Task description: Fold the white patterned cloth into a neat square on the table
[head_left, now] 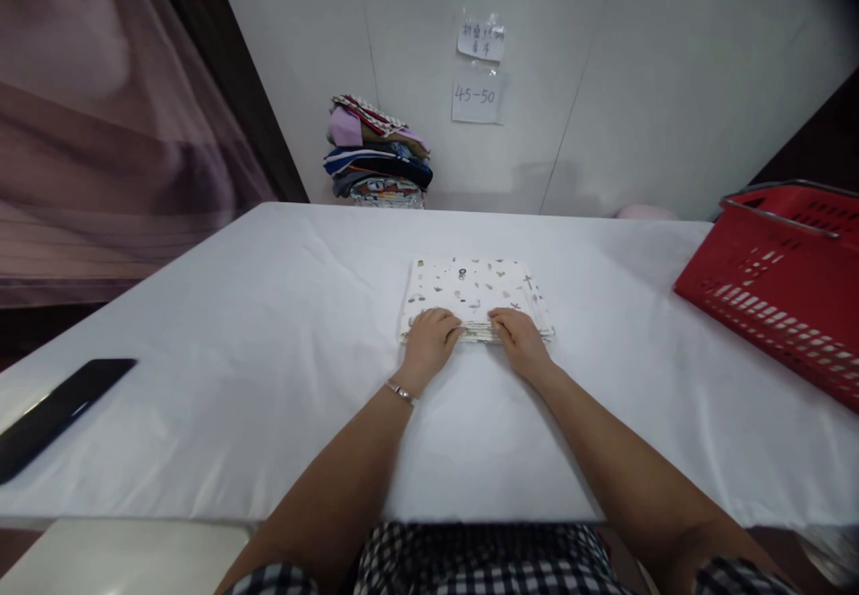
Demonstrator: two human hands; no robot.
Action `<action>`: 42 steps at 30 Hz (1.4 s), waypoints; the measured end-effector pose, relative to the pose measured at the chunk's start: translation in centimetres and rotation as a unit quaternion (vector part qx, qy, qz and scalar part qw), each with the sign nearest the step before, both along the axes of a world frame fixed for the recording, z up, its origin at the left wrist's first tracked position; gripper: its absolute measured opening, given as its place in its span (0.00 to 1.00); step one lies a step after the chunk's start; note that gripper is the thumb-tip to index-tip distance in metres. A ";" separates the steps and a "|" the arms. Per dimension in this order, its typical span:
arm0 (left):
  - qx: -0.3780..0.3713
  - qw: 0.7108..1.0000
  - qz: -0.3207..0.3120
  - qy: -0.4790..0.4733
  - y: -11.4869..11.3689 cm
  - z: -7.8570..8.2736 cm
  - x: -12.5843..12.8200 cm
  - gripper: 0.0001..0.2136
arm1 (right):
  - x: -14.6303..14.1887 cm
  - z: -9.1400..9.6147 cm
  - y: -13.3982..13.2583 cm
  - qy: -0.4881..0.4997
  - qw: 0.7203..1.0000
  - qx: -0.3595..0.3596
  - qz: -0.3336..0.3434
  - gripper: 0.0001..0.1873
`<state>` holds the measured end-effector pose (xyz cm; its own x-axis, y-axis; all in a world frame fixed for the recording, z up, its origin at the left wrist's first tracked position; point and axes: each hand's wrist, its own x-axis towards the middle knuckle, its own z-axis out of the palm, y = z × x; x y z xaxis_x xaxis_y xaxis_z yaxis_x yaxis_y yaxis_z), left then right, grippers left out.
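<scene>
A white cloth [480,286] with small printed figures lies folded into a thick rectangle on the white-covered table. My left hand [429,340] grips its near edge at the left, fingers on top and thumb at the layered fold. At the right part of that same edge, my right hand [522,343] holds the cloth in a similar way. Several layers show between the two thumbs. The undersides of both hands are hidden.
A red plastic basket [785,282] with a metal handle stands on the right. At the left lies a black flat object [60,412], perhaps a phone. Beyond the white table's [268,309] far edge is a pile of folded fabrics [379,152]; paper notes [478,97] hang on the wall.
</scene>
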<state>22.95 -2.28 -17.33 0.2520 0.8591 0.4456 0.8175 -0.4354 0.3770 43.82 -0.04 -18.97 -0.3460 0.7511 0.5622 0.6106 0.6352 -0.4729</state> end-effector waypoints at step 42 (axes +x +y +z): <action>0.073 0.996 -0.023 0.043 -0.3 0.1 1.5 0.09 | -0.6 0.0 -0.1 -0.028 0.999 0.003 -0.018 0.12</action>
<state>24.43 -2.59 -17.21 0.3321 0.7739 0.5393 0.8220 -0.5179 0.2369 43.22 -0.15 -18.97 -0.3498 0.7602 0.5475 0.6581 0.6153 -0.4339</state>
